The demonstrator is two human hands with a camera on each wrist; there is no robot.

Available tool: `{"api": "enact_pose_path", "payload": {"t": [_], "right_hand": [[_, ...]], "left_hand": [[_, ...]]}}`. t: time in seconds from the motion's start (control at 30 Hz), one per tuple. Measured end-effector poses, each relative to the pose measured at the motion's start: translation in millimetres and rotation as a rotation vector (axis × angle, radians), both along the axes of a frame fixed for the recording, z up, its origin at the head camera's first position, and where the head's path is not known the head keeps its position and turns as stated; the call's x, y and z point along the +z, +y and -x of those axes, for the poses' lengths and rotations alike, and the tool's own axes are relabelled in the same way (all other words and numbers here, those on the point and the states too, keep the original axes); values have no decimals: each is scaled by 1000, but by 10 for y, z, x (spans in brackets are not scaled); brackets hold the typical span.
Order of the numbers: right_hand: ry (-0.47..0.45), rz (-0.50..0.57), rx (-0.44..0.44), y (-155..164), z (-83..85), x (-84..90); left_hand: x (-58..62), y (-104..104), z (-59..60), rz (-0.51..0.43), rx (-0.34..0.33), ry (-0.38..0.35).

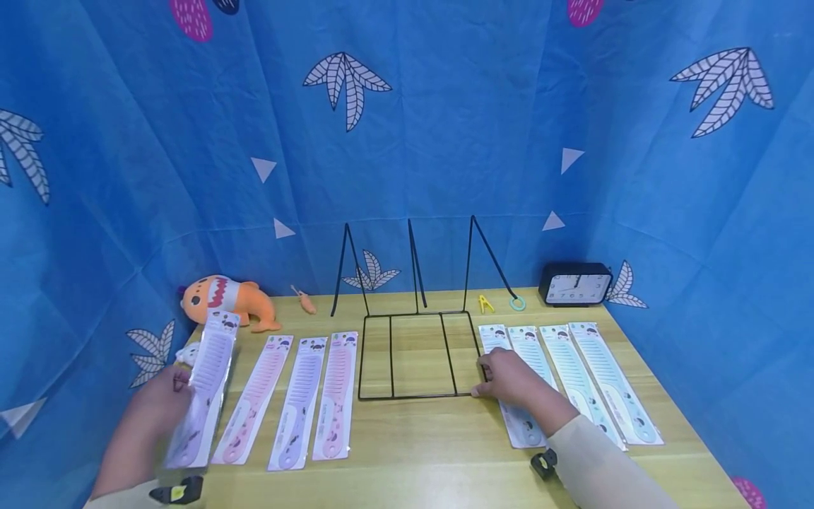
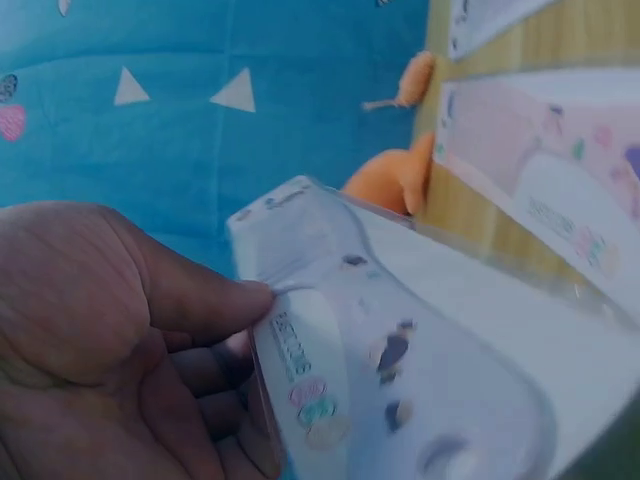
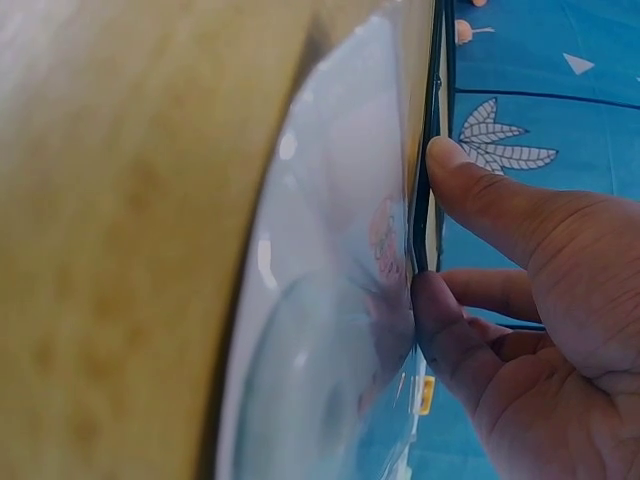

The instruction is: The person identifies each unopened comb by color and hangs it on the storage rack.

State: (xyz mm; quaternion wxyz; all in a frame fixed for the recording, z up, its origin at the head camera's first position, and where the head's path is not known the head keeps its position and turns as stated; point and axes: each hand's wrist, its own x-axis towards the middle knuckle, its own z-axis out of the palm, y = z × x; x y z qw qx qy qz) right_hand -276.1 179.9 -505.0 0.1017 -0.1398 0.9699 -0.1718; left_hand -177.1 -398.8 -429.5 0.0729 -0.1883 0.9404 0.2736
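Observation:
My left hand [image 1: 155, 399] pinches the edge of a packaged purple comb [image 1: 206, 382], which is tilted up at the table's left side. In the left wrist view the thumb [image 2: 215, 300] presses on the clear wrapper. A black wire rack [image 1: 416, 396] stands mid-table, with a flat grid and upright wire peaks at its back. My right hand [image 1: 511, 378] grips the rack's front right corner between thumb and fingers, above the nearest pale blue packaged comb [image 1: 523, 424]. In the right wrist view the thumb [image 3: 470, 180] and a fingertip lie against the black wire.
Pink [image 1: 254, 399] and purple [image 1: 299, 403] packaged combs lie left of the rack; several pale blue and green ones [image 1: 581, 382] lie right. Along the back are an orange plush shark [image 1: 244, 304], a yellow clip [image 1: 485, 304], a teal ring [image 1: 518, 304] and a black clock [image 1: 575, 284].

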Motion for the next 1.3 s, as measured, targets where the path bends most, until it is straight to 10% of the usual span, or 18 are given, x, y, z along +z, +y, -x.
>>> {"api": "enact_pose_path", "payload": {"t": [0.4,0.87,1.3], "right_hand": [[-15,-3,-12,-7,0,14],[7,20,6,-12,-19,-6],[-2,8,2,-9,15,-19]], "left_hand": [[155,354,-19,-72,-93,206],[-89,913,6,-579,-361,394],[-254,1301,79,-666,-569,457]]}}
